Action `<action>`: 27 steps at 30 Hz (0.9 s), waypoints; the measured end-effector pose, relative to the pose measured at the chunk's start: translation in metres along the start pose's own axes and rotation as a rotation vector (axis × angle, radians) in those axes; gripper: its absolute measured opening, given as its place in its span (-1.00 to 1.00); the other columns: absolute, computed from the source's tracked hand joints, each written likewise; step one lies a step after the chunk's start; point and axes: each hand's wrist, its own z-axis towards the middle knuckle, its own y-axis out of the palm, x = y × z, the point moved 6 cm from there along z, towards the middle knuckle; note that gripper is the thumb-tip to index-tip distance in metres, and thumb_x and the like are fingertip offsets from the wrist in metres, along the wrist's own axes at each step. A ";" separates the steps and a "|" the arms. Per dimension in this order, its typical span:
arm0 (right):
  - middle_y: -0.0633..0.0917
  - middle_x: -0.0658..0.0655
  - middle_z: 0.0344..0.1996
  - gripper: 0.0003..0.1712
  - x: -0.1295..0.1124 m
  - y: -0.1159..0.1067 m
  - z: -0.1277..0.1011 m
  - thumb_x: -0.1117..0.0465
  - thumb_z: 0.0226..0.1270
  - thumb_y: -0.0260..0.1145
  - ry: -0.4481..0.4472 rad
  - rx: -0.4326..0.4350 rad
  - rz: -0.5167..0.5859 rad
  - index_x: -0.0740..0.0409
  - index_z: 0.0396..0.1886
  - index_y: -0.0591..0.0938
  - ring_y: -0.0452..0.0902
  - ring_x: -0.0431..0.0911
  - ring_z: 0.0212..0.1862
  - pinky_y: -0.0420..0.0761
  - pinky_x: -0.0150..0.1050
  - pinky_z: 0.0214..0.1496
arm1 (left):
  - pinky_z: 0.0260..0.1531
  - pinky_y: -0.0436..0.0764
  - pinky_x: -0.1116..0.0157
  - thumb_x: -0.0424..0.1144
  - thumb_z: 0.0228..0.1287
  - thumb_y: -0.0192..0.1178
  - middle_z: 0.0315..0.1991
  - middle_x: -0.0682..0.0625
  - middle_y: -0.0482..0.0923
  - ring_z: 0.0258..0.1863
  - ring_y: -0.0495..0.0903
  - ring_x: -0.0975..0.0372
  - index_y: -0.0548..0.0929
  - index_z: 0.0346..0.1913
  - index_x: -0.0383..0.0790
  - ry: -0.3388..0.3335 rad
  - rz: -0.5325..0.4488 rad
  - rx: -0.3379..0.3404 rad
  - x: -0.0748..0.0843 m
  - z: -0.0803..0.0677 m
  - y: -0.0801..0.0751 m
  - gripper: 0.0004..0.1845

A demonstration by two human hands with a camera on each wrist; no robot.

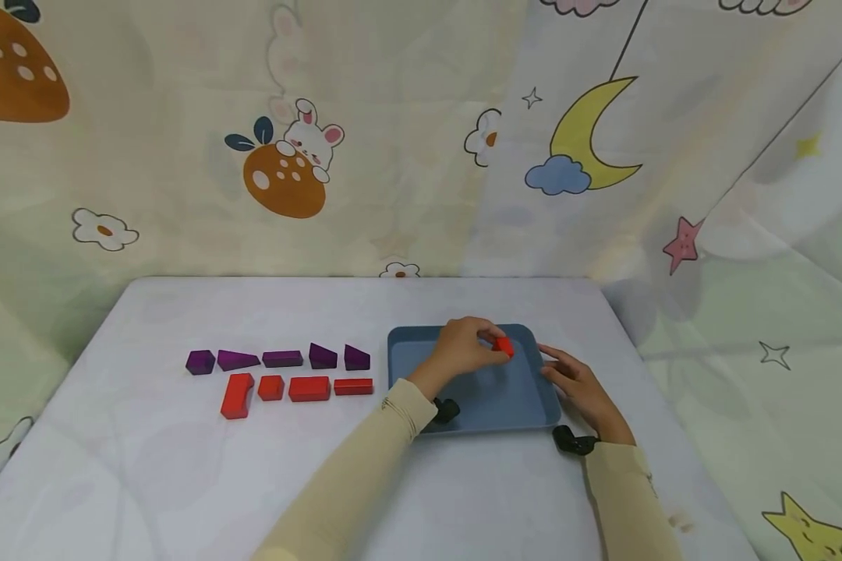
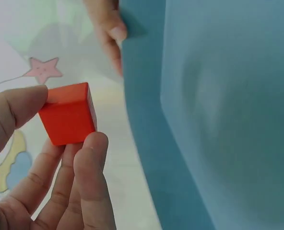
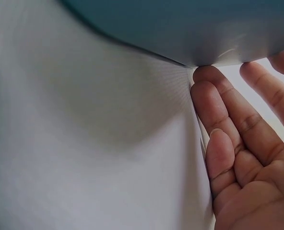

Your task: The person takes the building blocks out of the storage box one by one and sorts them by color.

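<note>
My left hand (image 1: pixel 463 347) pinches a small red cube-like block (image 1: pixel 505 347) between thumb and fingers, above the right part of the blue tray (image 1: pixel 498 405). In the left wrist view the red block (image 2: pixel 67 120) shows two flat faces, held between the thumb and fingertips. At the tray's right side is my right hand (image 1: pixel 584 393), its fingertips touching the rim. The right wrist view shows this hand (image 3: pixel 252 139) with extended fingers against the tray's outer wall (image 3: pixel 180 33), the lower fingers resting near the tabletop.
Left of the tray, a back row holds several purple blocks (image 1: pixel 283 358), some of them wedges. In front lies a row of red blocks (image 1: pixel 309 389), including one with a curved notch (image 1: pixel 235 396). All stand on a white table (image 1: pixel 147 467) before a patterned cloth backdrop (image 1: pixel 407 156).
</note>
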 end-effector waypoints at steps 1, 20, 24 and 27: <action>0.55 0.51 0.38 -0.34 0.000 0.000 0.000 0.17 0.73 0.25 -0.001 -0.001 0.000 0.26 0.67 0.34 0.56 -0.34 0.14 0.52 -0.50 0.17 | 0.04 0.61 0.16 -0.08 0.28 0.58 -0.11 0.12 0.82 0.04 0.68 0.19 0.87 0.07 -0.07 0.004 -0.012 -0.002 -0.001 -0.003 -0.004 -0.66; 0.53 0.51 0.41 -0.32 -0.002 -0.003 -0.002 0.14 0.74 0.22 -0.022 -0.018 -0.040 0.26 0.68 0.31 0.51 -0.42 0.15 0.52 -0.40 0.25 | -0.19 0.77 0.25 -0.15 0.31 0.54 -0.03 0.08 0.79 -0.11 0.79 0.23 0.85 0.07 -0.10 0.036 -0.119 -0.029 -0.030 -0.064 -0.069 -0.69; 0.51 0.51 0.42 -0.31 -0.002 -0.002 -0.002 0.13 0.75 0.22 -0.024 -0.027 -0.033 0.25 0.69 0.29 0.50 -0.43 0.16 0.50 -0.45 0.23 | -0.15 0.79 0.21 -0.17 0.30 0.56 -0.03 0.08 0.78 -0.04 0.76 0.16 0.85 0.11 -0.07 0.006 -0.141 0.004 -0.042 -0.080 -0.079 -0.67; 0.49 0.52 0.43 -0.31 -0.001 -0.001 -0.003 0.14 0.75 0.21 -0.026 -0.028 -0.027 0.27 0.69 0.29 0.49 -0.47 0.15 0.49 -0.49 0.22 | -0.12 0.78 0.21 -0.19 0.30 0.56 -0.03 0.05 0.79 0.00 0.76 0.08 0.84 0.15 -0.09 0.014 -0.157 0.019 -0.051 -0.094 -0.086 -0.63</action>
